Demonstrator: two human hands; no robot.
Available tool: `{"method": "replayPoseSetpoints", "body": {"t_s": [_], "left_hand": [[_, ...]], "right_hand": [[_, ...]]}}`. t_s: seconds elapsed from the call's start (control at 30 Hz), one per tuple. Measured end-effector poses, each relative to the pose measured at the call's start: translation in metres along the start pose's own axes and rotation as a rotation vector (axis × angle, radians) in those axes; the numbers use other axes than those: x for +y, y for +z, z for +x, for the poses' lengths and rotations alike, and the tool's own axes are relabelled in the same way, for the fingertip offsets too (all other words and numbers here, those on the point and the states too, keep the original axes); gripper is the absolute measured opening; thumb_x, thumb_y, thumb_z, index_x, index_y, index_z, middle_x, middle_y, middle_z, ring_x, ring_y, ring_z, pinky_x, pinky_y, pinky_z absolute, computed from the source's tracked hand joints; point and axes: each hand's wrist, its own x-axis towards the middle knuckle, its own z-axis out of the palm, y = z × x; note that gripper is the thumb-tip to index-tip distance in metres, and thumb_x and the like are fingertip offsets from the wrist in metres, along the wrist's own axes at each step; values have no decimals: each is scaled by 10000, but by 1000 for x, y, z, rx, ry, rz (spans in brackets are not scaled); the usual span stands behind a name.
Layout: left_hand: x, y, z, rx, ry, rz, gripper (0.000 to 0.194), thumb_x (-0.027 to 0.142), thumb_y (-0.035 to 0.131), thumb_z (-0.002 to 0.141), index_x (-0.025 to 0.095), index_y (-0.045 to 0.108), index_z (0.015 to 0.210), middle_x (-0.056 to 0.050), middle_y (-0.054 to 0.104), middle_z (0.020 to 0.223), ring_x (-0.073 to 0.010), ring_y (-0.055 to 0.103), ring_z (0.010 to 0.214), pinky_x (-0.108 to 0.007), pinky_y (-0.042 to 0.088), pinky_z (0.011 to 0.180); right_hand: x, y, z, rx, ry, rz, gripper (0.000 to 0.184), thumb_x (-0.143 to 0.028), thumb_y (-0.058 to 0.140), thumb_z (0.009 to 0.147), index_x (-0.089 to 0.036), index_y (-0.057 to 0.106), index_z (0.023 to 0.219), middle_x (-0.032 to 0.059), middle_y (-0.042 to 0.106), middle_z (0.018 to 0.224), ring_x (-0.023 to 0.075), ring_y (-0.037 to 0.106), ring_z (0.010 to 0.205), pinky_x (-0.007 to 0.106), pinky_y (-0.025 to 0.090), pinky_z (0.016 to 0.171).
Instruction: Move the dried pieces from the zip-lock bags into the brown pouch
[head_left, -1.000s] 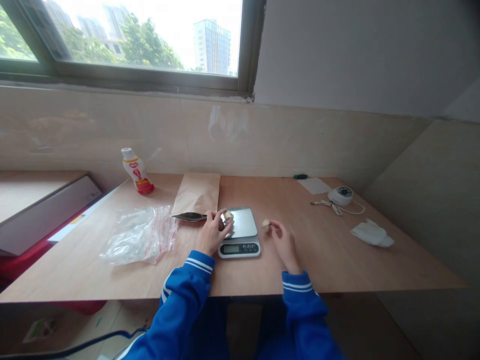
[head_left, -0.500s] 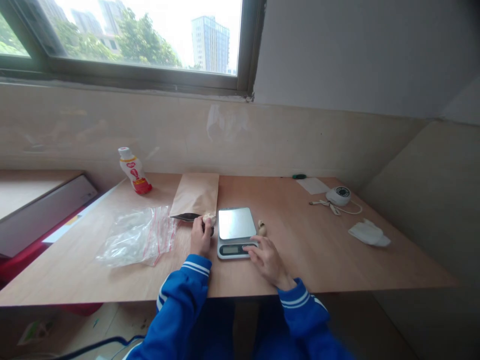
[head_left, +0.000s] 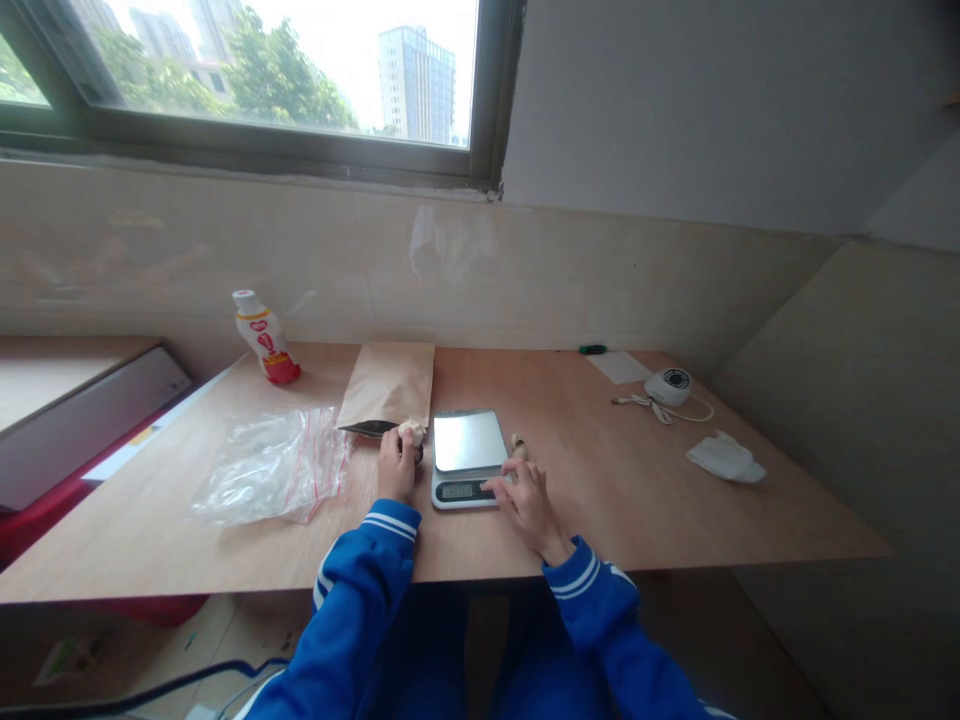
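Left hand (head_left: pixel 396 467): fingers curled, pinching a pale lump (head_left: pixel 410 432) against a dark spoon (head_left: pixel 365 428). Right hand (head_left: pixel 529 505): fingers slightly spread, tips touching a digital scale (head_left: pixel 466 455), near a second pale lump (head_left: pixel 517 442). Both hands are at a plywood table (head_left: pixel 645 500) below a window (head_left: pixel 285 90).

Worn on the head, looking forward and down from just above and behind the near edge of the desk (head_left: pixel 637 520). Close over the left hand (head_left: pixel 396 468) and right hand (head_left: pixel 529 508), both low in frame. Wide, curved field, reaching across to the wall (head_left: pixel 225 260) and the window (head_left: pixel 277 80) along the top.
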Motion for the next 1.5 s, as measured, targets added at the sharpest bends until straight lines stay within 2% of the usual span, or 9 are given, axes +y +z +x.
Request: {"method": "replayPoseSetpoints", "body": {"t_s": [0.13, 0.23, 0.43, 0.7, 0.9, 1.03, 1.17, 1.4, 1.5], "left_hand": [[-3, 1, 1, -5, 5, 12, 452, 612, 385, 857, 210, 572, 764, -56, 554, 799, -215, 544, 834, -357, 431, 828], [-4, 2, 1, -25, 8, 20, 472, 632, 379, 848, 207, 567, 764, -51, 551, 790, -213, 540, 817, -362, 428, 817], [-4, 3, 0, -27, 6, 29, 490, 637, 371, 849, 197, 585, 820, -61, 577, 828, -219, 554, 853, -376, 432, 840], [-3, 2, 0, 16, -30, -7, 471, 615, 377, 858, 188, 561, 931, -71, 628, 892, -219, 587, 884, -373, 455, 828], [-5, 2, -1, 24, -35, -58, 488, 588, 275, 904, 200, 567, 854, -65, 625, 882, -198, 579, 881, -361, 447, 852], [-8, 3, -1, 32, -22, -90, 514, 577, 229, 916, 208, 573, 817, -63, 620, 883, -189, 571, 891, -356, 433, 899], [-12, 3, 1, 48, -23, -111, 480, 569, 258, 907, 209, 569, 844, -68, 623, 910, -194, 569, 915, -361, 429, 917], [-10, 4, 0, 35, -27, -126, 454, 536, 266, 907, 203, 569, 849, -68, 638, 908, -194, 587, 894, -361, 454, 887], [-8, 3, 0, 29, -42, -110, 443, 542, 294, 900, 202, 576, 870, -66, 640, 905, -200, 590, 885, -367, 461, 862]], "right_hand": [[6, 0, 1, 194, 155, 37, 415, -339, 308, 984, -260, 715, 995, 80, 567, 999, 234, 546, 945, 419, 419, 868], [14, 1, 5, 302, 311, -2, 415, -352, 297, 987, -220, 664, 1128, 115, 538, 1169, 261, 507, 1103, 454, 409, 944], [26, 9, 5, 224, 342, -35, 406, -301, 331, 962, -213, 525, 1307, 130, 409, 1433, 284, 372, 1323, 486, 382, 1024], [32, 14, 3, 259, 352, 4, 375, -343, 420, 917, -182, 527, 1238, 149, 518, 1330, 286, 425, 1277, 494, 390, 1033], [30, 12, 3, 297, 382, 68, 359, -311, 407, 911, -164, 507, 1223, 157, 577, 1241, 272, 517, 1167, 466, 452, 973], [32, 12, 2, 295, 378, 122, 403, -274, 303, 944, -188, 475, 1298, 145, 542, 1321, 261, 487, 1234, 473, 443, 993], [32, 11, 2, 283, 380, 121, 379, -303, 289, 960, -205, 566, 1200, 132, 546, 1313, 267, 458, 1264, 487, 406, 1025], [27, 8, 4, 289, 429, 95, 311, -405, 444, 905, -182, 586, 1070, 140, 630, 1063, 274, 571, 992, 446, 493, 842], [28, 7, 1, 314, 471, 163, 303, -414, 446, 902, -190, 591, 1047, 133, 646, 1052, 269, 578, 995, 434, 493, 841]]}}
